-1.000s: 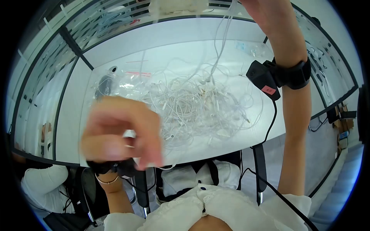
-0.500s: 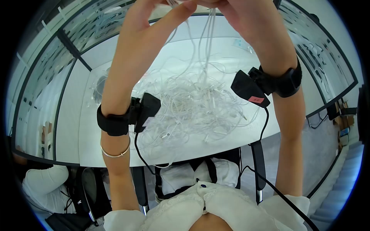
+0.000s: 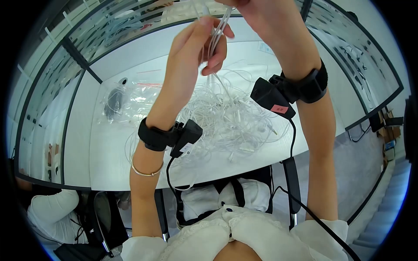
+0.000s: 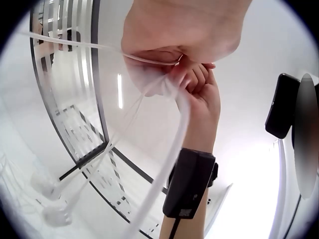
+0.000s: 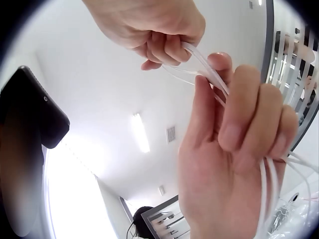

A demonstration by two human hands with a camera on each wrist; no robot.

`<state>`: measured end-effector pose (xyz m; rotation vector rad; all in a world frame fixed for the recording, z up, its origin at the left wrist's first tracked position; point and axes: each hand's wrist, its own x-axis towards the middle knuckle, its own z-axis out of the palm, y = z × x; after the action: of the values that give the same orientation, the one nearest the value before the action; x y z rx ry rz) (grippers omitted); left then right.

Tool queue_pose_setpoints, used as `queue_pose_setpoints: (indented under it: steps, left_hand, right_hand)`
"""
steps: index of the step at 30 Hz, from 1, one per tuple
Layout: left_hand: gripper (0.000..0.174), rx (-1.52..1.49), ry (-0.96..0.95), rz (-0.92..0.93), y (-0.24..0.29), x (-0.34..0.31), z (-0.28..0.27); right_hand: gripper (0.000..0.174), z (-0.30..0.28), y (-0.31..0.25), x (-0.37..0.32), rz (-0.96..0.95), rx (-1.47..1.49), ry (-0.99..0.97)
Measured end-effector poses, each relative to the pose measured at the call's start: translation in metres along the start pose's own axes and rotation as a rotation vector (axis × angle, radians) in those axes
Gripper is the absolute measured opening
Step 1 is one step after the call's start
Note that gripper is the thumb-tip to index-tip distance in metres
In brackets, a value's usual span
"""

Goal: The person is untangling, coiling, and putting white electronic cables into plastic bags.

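Observation:
A bundle of thin white cables [image 3: 217, 37] is raised over the table, running between both hands. My left hand [image 3: 191, 54] pinches the strands between thumb and fingers; in the right wrist view this left hand [image 5: 239, 129] has cables passing across its palm and hanging below. Higher and to the right, my right hand [image 3: 265, 15] grips the bundle, its fingertips cut off by the top of the head view. Curled fingers of the right hand [image 5: 159, 25] hold the cables in the right wrist view. Below lies a tangled heap of white cables [image 3: 235, 122], some ending in small metal plugs.
Clear plastic bags [image 3: 146, 98] lie at the table's left, beside a dark bundle [image 3: 115, 104]. Glass partitions [image 3: 368, 74] on low white walls enclose the table [image 3: 111, 161]. A person in white [image 3: 52, 206] sits at lower left. Black wires run from both wrist cameras.
My left hand rose from low on the left to the cables, then came slightly down and right along them. My right hand shifted left, still gripping the bundle.

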<state>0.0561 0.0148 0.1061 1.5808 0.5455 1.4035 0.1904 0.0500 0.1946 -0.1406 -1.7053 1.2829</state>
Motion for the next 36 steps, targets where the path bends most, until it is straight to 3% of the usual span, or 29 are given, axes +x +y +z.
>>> queue_pose_setpoints:
  steps: [1, 7, 12, 18, 19, 22, 26, 36]
  left_hand:
    - [0.043, -0.037, -0.025, -0.048, 0.000, -0.003, 0.000]
    - [0.045, -0.098, -0.066, -0.238, -0.012, -0.024, 0.008]
    - [0.044, -0.165, -0.095, -0.277, -0.023, -0.032, -0.001]
    - [0.044, -0.202, -0.119, -0.277, -0.023, -0.041, -0.006]
    - [0.043, -0.211, -0.109, -0.270, -0.024, -0.043, -0.009]
    - [0.043, -0.189, -0.085, -0.268, -0.024, -0.045, -0.015]
    - [0.042, -0.164, -0.107, -0.287, -0.025, -0.044, -0.015]
    - [0.044, -0.080, -0.061, -0.275, -0.031, -0.044, -0.014]
  right_hand:
    - [0.030, 0.001, 0.000, 0.002, -0.012, -0.030, 0.073]
    - [0.025, -0.031, -0.007, 0.014, -0.115, 0.028, 0.096]
    - [0.024, -0.053, -0.010, 0.017, -0.085, 0.065, 0.078]
    - [0.022, -0.050, -0.006, 0.014, -0.047, 0.092, 0.192]
    - [0.023, -0.038, -0.001, 0.011, -0.100, 0.100, 0.302]
    - [0.023, -0.058, -0.009, 0.010, 0.075, 0.083, 0.133]
    - [0.031, -0.041, -0.030, 0.002, 0.087, -0.378, 0.040]
    - [0.031, -0.042, -0.034, 0.005, 0.086, -0.255, -0.009]
